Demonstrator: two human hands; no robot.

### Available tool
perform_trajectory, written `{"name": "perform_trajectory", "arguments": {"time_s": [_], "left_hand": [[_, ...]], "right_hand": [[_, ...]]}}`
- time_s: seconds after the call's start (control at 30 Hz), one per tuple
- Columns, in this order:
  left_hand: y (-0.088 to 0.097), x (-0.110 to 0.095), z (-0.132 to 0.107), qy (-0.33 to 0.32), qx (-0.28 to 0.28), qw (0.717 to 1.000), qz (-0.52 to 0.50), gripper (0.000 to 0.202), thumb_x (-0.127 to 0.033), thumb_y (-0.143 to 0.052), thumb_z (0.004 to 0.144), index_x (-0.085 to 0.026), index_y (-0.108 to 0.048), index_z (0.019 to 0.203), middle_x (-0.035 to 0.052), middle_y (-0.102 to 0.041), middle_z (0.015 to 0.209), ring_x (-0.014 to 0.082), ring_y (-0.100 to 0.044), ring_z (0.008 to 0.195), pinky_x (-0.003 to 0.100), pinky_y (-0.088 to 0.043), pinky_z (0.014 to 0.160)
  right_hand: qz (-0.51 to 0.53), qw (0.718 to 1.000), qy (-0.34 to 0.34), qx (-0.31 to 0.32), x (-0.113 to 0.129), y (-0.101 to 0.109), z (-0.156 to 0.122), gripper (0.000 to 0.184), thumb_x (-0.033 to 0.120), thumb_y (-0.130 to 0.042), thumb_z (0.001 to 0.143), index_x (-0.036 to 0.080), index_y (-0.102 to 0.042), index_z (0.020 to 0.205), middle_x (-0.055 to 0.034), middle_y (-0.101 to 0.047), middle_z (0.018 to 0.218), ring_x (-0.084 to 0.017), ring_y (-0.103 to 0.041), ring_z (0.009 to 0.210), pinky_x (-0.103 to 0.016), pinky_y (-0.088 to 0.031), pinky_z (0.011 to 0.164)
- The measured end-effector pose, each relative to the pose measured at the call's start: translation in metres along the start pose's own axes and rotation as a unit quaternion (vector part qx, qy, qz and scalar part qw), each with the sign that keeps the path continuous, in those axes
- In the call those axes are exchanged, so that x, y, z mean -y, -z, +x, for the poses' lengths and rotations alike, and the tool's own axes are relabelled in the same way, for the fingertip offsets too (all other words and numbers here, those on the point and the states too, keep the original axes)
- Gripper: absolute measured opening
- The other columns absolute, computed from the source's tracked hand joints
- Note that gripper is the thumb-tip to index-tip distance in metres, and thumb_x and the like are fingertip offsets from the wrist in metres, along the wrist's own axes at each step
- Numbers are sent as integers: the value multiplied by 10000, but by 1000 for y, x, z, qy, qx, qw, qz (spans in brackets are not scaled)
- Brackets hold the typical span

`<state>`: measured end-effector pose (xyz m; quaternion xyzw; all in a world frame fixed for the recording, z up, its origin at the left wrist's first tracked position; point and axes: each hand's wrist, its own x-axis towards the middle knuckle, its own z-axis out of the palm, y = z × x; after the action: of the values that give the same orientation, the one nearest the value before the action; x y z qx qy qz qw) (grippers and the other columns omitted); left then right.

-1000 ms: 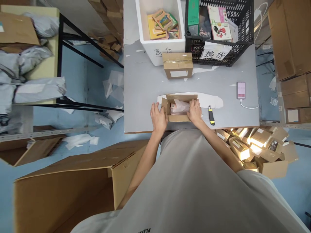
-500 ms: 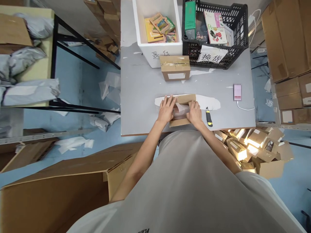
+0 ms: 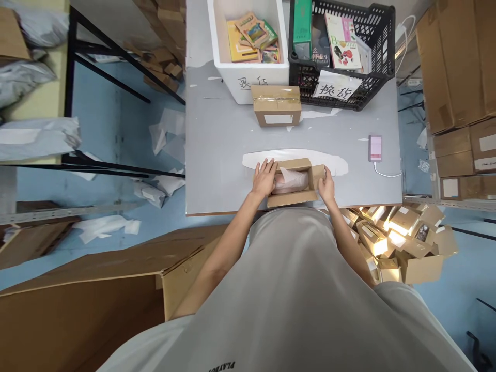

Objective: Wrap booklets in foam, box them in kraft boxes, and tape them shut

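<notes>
well to the left of the open box (image 3: 292, 198), grey parcels (image 3: 36, 138) lie on a side table (image 3: 48, 105). nearer the wearer, still left of the open box, a big carton (image 3: 116, 262) stands with its mouth open. the open box itself sits at the near edge of the grey table (image 3: 217, 139). beyond it and a little left is a white bin (image 3: 251, 77) with small books (image 3: 251, 39) inside. the left hand (image 3: 264, 178) rests over the left end of the open box, fingers slightly spread. straight beyond the open box, a taped box (image 3: 277, 106) stands in front of the bin. inside the open box lies a thing in pale wrap (image 3: 293, 181), lengthwise between its long flaps. at its right end, the right flap (image 3: 318, 174) is folded outward, and the right hand (image 3: 327, 185) pinches its outer edge between thumb and fingers. beyond and to the right is a black crate (image 3: 344, 85) of books and boxes. right of the open box, well apart, lies a phone (image 3: 375, 149) on a cable; farther right, below table height, is a heap of boxes (image 3: 403, 240).
</notes>
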<state>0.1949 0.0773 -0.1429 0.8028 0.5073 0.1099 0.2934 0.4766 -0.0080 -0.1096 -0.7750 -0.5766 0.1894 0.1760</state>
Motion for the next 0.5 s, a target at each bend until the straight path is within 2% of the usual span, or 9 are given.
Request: {"name": "perform_trajectory", "arguments": {"time_s": [0.1, 0.17, 0.27, 0.33, 0.4, 0.47, 0.5], "left_hand": [[13, -8, -3, -6, -5, 1000, -18, 947, -74, -577, 803, -68, -454, 1742, 211, -344, 1868, 415, -216, 1785, 688, -123, 1448], [22, -19, -8, -23, -37, 998, -42, 928, -95, -565, 842, -111, -439, 1761, 175, -334, 1881, 382, -208, 1792, 668, -144, 1454], [26, -45, -15, -74, -75, 992, -73, 820, -145, -561, 924, -211, -506, 1739, 107, -455, 1832, 336, -369, 1731, 591, -268, 1443], [18, -60, -13, -103, -41, 991, -80, 727, -209, -632, 946, -240, -603, 1672, 115, -597, 1716, 353, -535, 1604, 561, -376, 1394], [4, -67, -8, -107, 22, 991, -77, 613, -234, -727, 913, -232, -737, 1526, 150, -715, 1554, 398, -640, 1466, 575, -461, 1324], [-11, -66, -2, -68, 44, 992, -96, 408, -194, -770, 877, -223, -853, 1276, 169, -803, 1349, 429, -699, 1347, 591, -513, 1259], [-17, -63, -1, -43, 28, 992, -118, 300, -173, -774, 873, -223, -876, 1151, 169, -828, 1248, 434, -721, 1295, 591, -531, 1233]], "right_hand": [[52, 997, -51, 4, -3, 0, -2, 684, 263, -409, 1020, 97, -403, 1683, -200, -790, 1315, -316, -760, 1120, -467, -622, 1025], [72, 996, -58, -3, -4, 0, -4, 695, 208, -380, 995, 90, -411, 1679, -232, -749, 1439, -317, -738, 1230, -501, -607, 1096], [58, 998, -27, -28, -1, -1, -8, 722, 158, -383, 966, 65, -423, 1681, -270, -638, 1597, -322, -631, 1452, -545, -537, 1226], [37, 999, -2, -28, 4, 0, -11, 730, 149, -390, 976, 71, -415, 1701, -267, -610, 1607, -320, -576, 1519, -556, -497, 1274], [15, 1000, 14, -20, 10, 2, -13, 726, 147, -398, 996, 96, -409, 1720, -258, -587, 1614, -322, -554, 1539, -570, -473, 1296], [-6, 999, 25, -23, 16, 7, -17, 706, 143, -416, 1010, 116, -434, 1716, -261, -542, 1648, -336, -514, 1572, -599, -449, 1312], [-14, 999, 32, -30, 20, 9, -18, 686, 141, -425, 1017, 124, -461, 1702, -263, -519, 1667, -348, -484, 1594, -619, -437, 1318]]}}
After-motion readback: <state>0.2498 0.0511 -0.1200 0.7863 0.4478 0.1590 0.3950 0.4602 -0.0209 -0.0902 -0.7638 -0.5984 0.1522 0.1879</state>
